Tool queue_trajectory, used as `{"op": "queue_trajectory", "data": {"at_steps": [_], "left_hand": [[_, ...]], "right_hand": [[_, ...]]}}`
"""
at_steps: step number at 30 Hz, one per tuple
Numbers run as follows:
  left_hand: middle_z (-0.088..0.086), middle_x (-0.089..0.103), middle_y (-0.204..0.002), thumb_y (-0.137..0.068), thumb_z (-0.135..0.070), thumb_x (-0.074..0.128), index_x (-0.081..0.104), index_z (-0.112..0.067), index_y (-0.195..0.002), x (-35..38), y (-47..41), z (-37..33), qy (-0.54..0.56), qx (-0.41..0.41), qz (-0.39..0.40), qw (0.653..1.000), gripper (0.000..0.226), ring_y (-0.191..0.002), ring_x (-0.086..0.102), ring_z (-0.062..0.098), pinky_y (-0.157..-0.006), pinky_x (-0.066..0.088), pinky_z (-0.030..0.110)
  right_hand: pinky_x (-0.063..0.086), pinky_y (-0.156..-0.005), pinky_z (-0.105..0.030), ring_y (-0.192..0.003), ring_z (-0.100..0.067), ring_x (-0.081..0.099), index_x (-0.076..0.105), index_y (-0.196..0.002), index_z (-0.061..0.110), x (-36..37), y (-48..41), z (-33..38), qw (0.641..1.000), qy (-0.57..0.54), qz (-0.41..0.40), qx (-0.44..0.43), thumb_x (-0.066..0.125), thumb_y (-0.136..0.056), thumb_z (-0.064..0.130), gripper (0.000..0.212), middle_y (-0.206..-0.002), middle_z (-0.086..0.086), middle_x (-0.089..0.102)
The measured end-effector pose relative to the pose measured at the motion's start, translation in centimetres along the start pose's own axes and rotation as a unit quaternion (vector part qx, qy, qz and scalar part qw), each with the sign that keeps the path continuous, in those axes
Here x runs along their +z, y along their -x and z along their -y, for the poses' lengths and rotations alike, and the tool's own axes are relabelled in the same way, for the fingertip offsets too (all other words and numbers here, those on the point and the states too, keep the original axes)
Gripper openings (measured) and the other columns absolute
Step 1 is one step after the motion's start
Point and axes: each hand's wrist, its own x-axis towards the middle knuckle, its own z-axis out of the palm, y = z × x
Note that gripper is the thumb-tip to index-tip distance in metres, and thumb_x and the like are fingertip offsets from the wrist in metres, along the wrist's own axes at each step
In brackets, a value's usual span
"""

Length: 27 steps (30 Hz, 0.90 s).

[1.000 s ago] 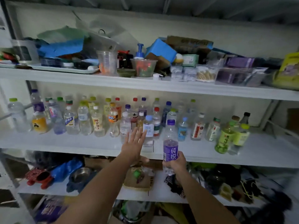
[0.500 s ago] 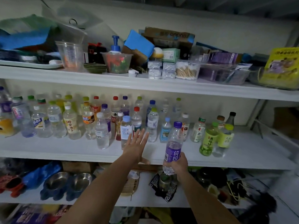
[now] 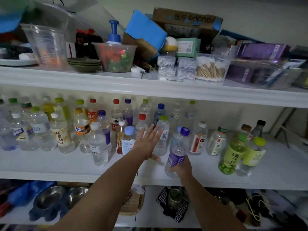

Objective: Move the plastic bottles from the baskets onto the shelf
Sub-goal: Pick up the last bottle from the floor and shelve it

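upright, purple-capped clear bottle, purple label

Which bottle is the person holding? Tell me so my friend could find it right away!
Look at the long white middle shelf, crowded with plastic drink bottles. Near its front edge, right of the middle, the right hand grips a clear plastic bottle with a purple cap and purple label. It is the only bottle in a hand, and it leans to the right.
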Motion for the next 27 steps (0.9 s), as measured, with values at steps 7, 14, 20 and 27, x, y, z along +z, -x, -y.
{"op": "queue_trajectory", "data": {"at_steps": [7,14,20,27], "left_hand": [[0.009,-0.029,-0.156,-0.075,-0.07,0.058,-0.025,-0.016,-0.149,0.2,-3.0,0.9,-0.01,-0.001,-0.002,1.0,0.123,-0.144,-0.026,0.028,-0.113,-0.018,0.047],[0.009,-0.03,-0.156,-0.073,-0.07,0.061,-0.026,-0.017,-0.148,0.7,-4.4,1.1,-0.006,-0.02,0.013,1.0,0.126,-0.145,-0.025,0.028,-0.115,-0.015,0.049],[0.008,-0.028,-0.157,-0.073,-0.07,0.061,-0.027,-0.019,-0.148,1.0,-4.9,1.6,-0.014,-0.038,0.022,0.999,0.126,-0.145,-0.025,0.028,-0.112,-0.019,0.048],[0.009,-0.028,-0.157,-0.072,-0.07,0.061,-0.028,-0.018,-0.147,1.0,-5.2,1.7,-0.015,-0.033,0.022,0.999,0.128,-0.145,-0.025,0.031,-0.112,-0.019,0.05]], "right_hand": [[0.049,-0.095,-0.039,-0.108,-0.028,0.057,0.051,-0.128,0.007,1.6,-2.2,-1.1,1.0,-0.008,0.02,-0.009,0.083,-0.055,-0.014,0.083,-0.123,-0.015,0.062],[0.046,-0.102,-0.045,-0.119,-0.033,0.055,0.043,-0.139,0.006,2.7,-3.9,-0.4,0.999,0.024,0.029,-0.027,0.085,-0.058,-0.007,0.092,-0.129,-0.015,0.058],[0.049,-0.097,-0.047,-0.113,-0.033,0.058,0.047,-0.133,0.005,3.5,-4.7,-0.4,0.997,0.015,0.05,-0.05,0.085,-0.055,-0.01,0.088,-0.124,-0.016,0.061],[0.046,-0.103,-0.046,-0.121,-0.03,0.053,0.035,-0.143,0.013,2.2,-5.6,-0.3,0.988,0.037,0.142,-0.052,0.083,-0.066,-0.004,0.092,-0.132,-0.013,0.055]]}}
